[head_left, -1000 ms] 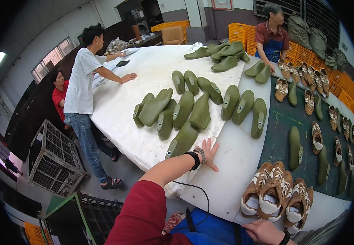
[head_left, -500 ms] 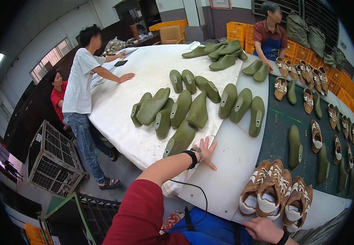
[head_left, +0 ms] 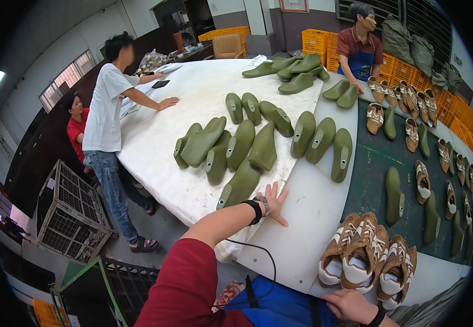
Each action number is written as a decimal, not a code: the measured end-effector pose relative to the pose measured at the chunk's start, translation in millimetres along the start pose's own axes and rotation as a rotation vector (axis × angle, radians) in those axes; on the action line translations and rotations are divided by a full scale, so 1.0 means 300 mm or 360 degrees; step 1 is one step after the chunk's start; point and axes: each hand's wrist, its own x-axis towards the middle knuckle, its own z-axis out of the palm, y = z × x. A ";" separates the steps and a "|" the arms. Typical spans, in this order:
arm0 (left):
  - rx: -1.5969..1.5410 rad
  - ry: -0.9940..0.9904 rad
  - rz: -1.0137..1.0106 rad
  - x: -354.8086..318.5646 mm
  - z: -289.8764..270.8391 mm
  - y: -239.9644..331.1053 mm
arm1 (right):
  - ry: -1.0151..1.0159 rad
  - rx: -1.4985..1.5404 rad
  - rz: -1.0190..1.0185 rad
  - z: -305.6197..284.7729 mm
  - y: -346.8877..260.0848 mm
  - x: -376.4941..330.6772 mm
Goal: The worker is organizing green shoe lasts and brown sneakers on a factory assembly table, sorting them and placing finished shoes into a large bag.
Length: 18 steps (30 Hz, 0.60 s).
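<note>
My left hand [head_left: 273, 204] lies flat on the white board [head_left: 285, 240], fingers spread and nothing in it. Just beyond its wrist is a green shoe last [head_left: 240, 186], one of a loose cluster on the white cloth [head_left: 160, 158]. Three more green lasts [head_left: 322, 140] stand in a row farther along the board. At the near edge my right hand [head_left: 352, 306] rests with loosely bent fingers, partly out of sight, and no object shows in it. Beside it stand several brown and white sneakers [head_left: 363, 256], heels toward me.
A green conveyor belt [head_left: 375, 163] at the right carries lasts and sneakers. A co-worker in an apron [head_left: 361, 43] stands behind it. Another person in a white shirt [head_left: 103, 109] leans on the table's left side. A wire cage [head_left: 73, 212] and a black cable [head_left: 266, 252] are nearby.
</note>
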 end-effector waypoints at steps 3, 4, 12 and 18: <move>0.0018 -0.0003 0.0001 -0.004 -0.003 0.001 | 0.0001 0.0004 -0.0011 -0.004 -0.003 0.004; 0.0025 -0.0004 -0.0001 -0.005 -0.003 0.000 | 0.0023 0.0020 -0.0028 -0.004 -0.004 0.005; 0.0028 -0.0009 0.0002 -0.006 -0.004 0.002 | -0.0135 -0.0147 -0.0030 0.008 0.016 0.015; 0.0033 -0.0028 -0.0014 -0.001 -0.006 0.004 | -0.0121 -0.0129 -0.0050 0.014 0.025 0.012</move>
